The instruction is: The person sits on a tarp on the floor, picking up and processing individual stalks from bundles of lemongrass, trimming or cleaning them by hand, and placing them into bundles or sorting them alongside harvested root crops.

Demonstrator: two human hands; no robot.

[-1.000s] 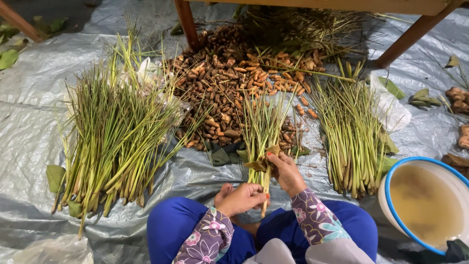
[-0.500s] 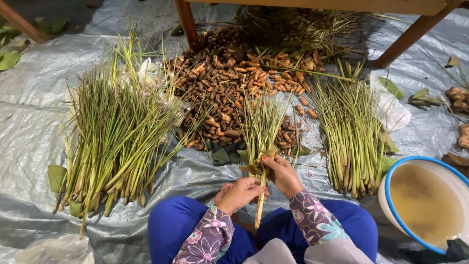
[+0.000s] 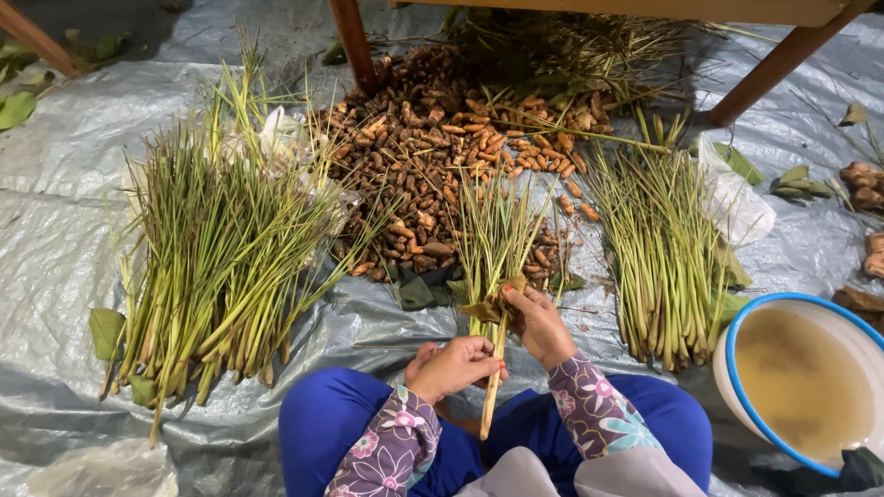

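A small bundle of lemongrass stalks (image 3: 494, 241) stands fanned out in front of my knees. My right hand (image 3: 539, 324) grips it around the middle, where a brownish green leaf (image 3: 488, 307) is wrapped around the stalks. My left hand (image 3: 453, 364) holds a thin pale strip (image 3: 493, 387) that hangs down from the wrapped part. My legs are in blue trousers and my sleeves are flowered purple.
A large pile of lemongrass (image 3: 216, 248) lies at left, a smaller pile (image 3: 665, 248) at right. A heap of brown turmeric roots (image 3: 433, 156) sits ahead under a wooden table leg (image 3: 354, 41). A blue-rimmed basin of murky water (image 3: 806, 382) stands at right. Everything rests on a grey tarp (image 3: 55, 230).
My left hand has slid a little along the thin strip while the right hand stays on the wrapped bundle. The bundle has barely moved.
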